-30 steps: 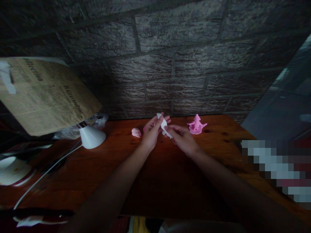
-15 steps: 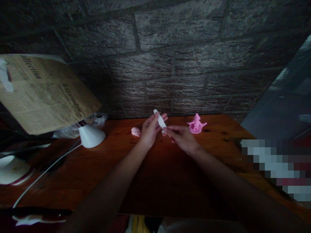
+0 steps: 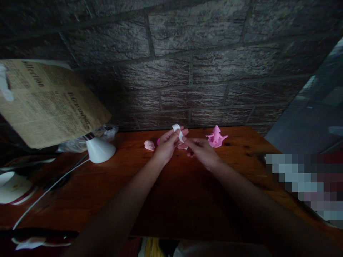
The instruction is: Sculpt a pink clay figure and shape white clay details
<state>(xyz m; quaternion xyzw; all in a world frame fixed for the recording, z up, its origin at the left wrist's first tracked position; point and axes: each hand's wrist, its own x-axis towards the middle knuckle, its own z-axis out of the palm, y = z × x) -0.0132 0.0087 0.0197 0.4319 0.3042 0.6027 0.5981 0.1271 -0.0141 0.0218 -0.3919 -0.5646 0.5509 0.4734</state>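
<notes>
Between my two hands is a thin, soft white strip (image 3: 178, 131) that looks like modelling clay. The thumb and fingers of my left hand (image 3: 167, 144) press on its upper part. My right hand (image 3: 200, 150) pinches its lower end, which is partly covered by the fingers. A pale pink lump (image 3: 149, 145) lies on the table left of my left hand, and a bright pink bit (image 3: 158, 141) peeks out from behind that hand. Right of my right hand stands a pink clay figure (image 3: 216, 137) with a pointed top and a wide, ragged base.
On the left is a lamp with a white cone base (image 3: 99, 150) and a newsprint shade (image 3: 56, 103); its white cord (image 3: 50, 194) runs along the wooden table (image 3: 112, 192). A white cup (image 3: 14, 187) is at the far left. A stone-patterned wall (image 3: 171, 71) rises behind the table.
The white strip was straightened and raised half a second ago; now it is lower and bent between my fingers. Both hands stay near the same spot with small finger shifts.
</notes>
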